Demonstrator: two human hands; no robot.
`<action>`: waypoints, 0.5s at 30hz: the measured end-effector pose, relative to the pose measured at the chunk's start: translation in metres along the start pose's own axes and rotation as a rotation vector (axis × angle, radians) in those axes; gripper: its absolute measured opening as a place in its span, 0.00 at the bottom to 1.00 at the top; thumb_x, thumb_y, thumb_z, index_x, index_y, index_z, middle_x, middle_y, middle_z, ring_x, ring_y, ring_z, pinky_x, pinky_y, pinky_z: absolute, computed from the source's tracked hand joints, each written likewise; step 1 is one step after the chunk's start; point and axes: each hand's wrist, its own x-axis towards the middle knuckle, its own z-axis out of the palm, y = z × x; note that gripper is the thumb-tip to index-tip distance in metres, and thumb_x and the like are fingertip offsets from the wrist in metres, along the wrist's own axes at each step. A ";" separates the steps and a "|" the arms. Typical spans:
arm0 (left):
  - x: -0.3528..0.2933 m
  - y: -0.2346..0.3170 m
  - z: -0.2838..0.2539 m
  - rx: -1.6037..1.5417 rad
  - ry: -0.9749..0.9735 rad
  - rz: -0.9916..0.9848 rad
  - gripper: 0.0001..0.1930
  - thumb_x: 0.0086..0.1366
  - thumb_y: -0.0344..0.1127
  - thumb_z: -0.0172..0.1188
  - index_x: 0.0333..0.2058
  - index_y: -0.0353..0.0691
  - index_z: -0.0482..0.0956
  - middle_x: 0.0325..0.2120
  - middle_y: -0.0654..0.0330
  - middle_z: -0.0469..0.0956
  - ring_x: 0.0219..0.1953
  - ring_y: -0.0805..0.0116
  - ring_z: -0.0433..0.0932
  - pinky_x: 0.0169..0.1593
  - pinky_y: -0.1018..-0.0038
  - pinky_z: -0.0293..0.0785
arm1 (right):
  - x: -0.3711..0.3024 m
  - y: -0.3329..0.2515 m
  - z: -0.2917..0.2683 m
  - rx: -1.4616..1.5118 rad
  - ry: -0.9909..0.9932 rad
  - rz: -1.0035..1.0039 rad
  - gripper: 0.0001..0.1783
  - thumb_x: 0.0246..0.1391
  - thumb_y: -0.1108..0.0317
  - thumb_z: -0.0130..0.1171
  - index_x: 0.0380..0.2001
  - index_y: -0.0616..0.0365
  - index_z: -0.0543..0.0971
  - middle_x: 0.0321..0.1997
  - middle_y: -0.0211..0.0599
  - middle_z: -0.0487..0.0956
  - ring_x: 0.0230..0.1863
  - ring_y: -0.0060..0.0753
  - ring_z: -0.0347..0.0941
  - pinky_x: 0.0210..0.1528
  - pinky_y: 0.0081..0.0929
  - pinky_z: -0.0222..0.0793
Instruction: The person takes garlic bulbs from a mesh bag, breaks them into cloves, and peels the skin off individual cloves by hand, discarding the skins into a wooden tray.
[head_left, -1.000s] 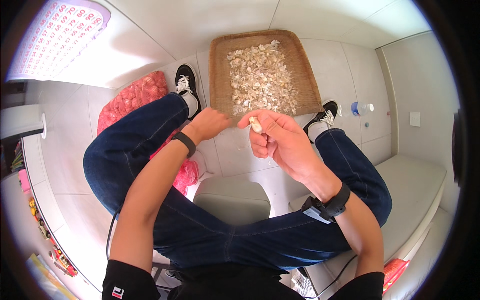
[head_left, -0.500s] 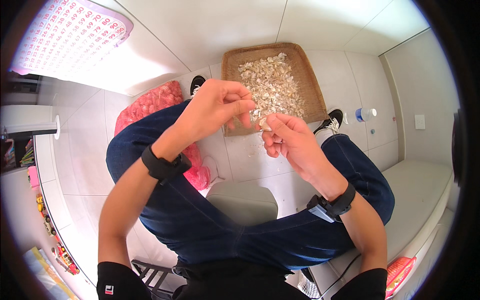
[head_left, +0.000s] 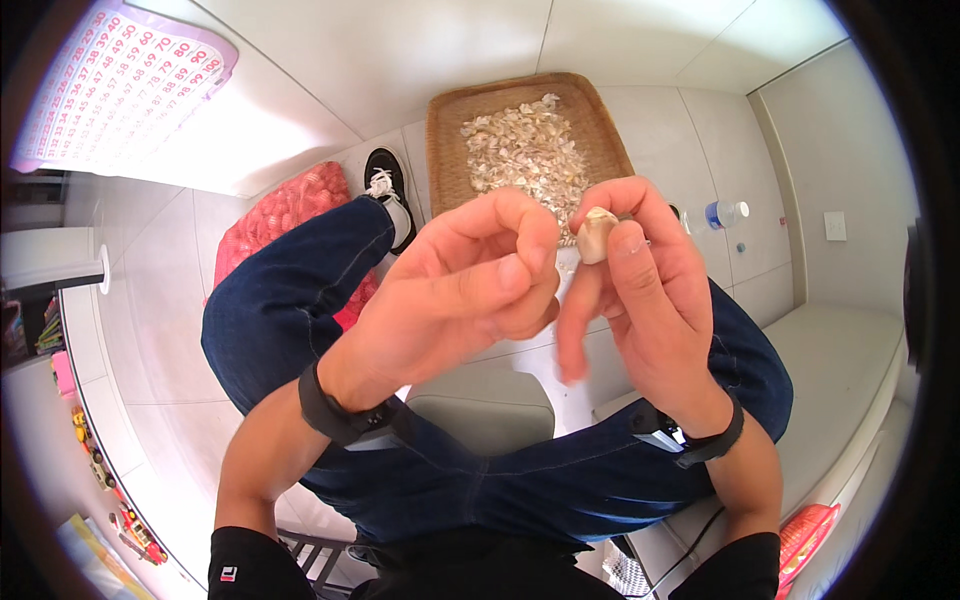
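Between the thumb and fingers of my right hand (head_left: pixel 655 275) is a pale garlic clove (head_left: pixel 595 240), held upright with its tip showing above the thumb. Close beside it on the left, my left hand (head_left: pixel 470 275) is closed, with thumb and fingertips drawn together; whether anything is pinched there I cannot make out. Both hands are raised above my lap. Beyond them on the floor lies a woven bamboo tray (head_left: pixel 607 140), and a heap of papery garlic skins and pieces (head_left: pixel 525 145) covers much of its middle. My hands hide the tray's near edge.
A red mesh sack of garlic (head_left: pixel 290 210) leans by my left leg. Below my hands stands a grey stool (head_left: pixel 480 405). A clear bottle with a blue label (head_left: pixel 726 214) lies on the right floor. Toy vehicles (head_left: pixel 135 535) line a ledge at left.
Both hands have come up closer to me, with the garlic clove still in the right one. The left hand's fingers have curled in closer. My left shoe now shows more fully.
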 end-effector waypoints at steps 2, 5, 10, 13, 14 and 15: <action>0.003 -0.005 0.001 -0.037 -0.060 0.039 0.07 0.73 0.37 0.56 0.42 0.41 0.70 0.25 0.70 0.66 0.23 0.80 0.59 0.30 0.78 0.55 | -0.002 -0.003 -0.004 -0.114 -0.008 -0.043 0.09 0.71 0.66 0.49 0.45 0.62 0.72 0.17 0.29 0.75 0.15 0.18 0.68 0.20 0.15 0.60; 0.003 -0.008 0.004 -0.054 -0.051 0.050 0.08 0.73 0.38 0.56 0.43 0.41 0.70 0.25 0.70 0.64 0.23 0.80 0.57 0.29 0.78 0.52 | -0.002 -0.002 -0.007 -0.227 -0.040 -0.158 0.11 0.69 0.65 0.51 0.43 0.63 0.71 0.19 0.31 0.76 0.17 0.17 0.68 0.19 0.15 0.60; 0.002 -0.005 0.007 0.135 0.151 0.081 0.09 0.70 0.36 0.60 0.41 0.41 0.69 0.32 0.65 0.70 0.28 0.78 0.70 0.31 0.81 0.66 | 0.001 -0.003 0.001 -0.148 -0.023 -0.134 0.18 0.70 0.57 0.51 0.45 0.64 0.71 0.22 0.34 0.76 0.18 0.18 0.68 0.19 0.16 0.61; -0.001 -0.007 0.019 0.634 0.276 0.256 0.08 0.69 0.27 0.57 0.46 0.35 0.73 0.33 0.63 0.76 0.26 0.81 0.68 0.30 0.82 0.64 | 0.000 -0.010 -0.005 -0.118 -0.047 -0.017 0.18 0.70 0.58 0.51 0.45 0.65 0.73 0.23 0.34 0.77 0.18 0.17 0.68 0.19 0.15 0.59; -0.003 -0.008 0.020 0.824 0.260 0.359 0.10 0.68 0.25 0.58 0.46 0.34 0.74 0.35 0.61 0.78 0.26 0.81 0.71 0.30 0.82 0.66 | 0.000 -0.011 -0.005 -0.160 -0.053 -0.016 0.18 0.70 0.58 0.51 0.45 0.66 0.74 0.23 0.33 0.77 0.19 0.16 0.67 0.19 0.14 0.58; -0.003 -0.008 0.021 1.014 0.241 0.462 0.11 0.66 0.22 0.59 0.47 0.33 0.75 0.37 0.59 0.80 0.27 0.80 0.73 0.31 0.82 0.69 | -0.001 -0.013 -0.004 -0.203 -0.059 -0.015 0.18 0.70 0.58 0.51 0.45 0.66 0.74 0.23 0.33 0.77 0.19 0.15 0.67 0.19 0.14 0.57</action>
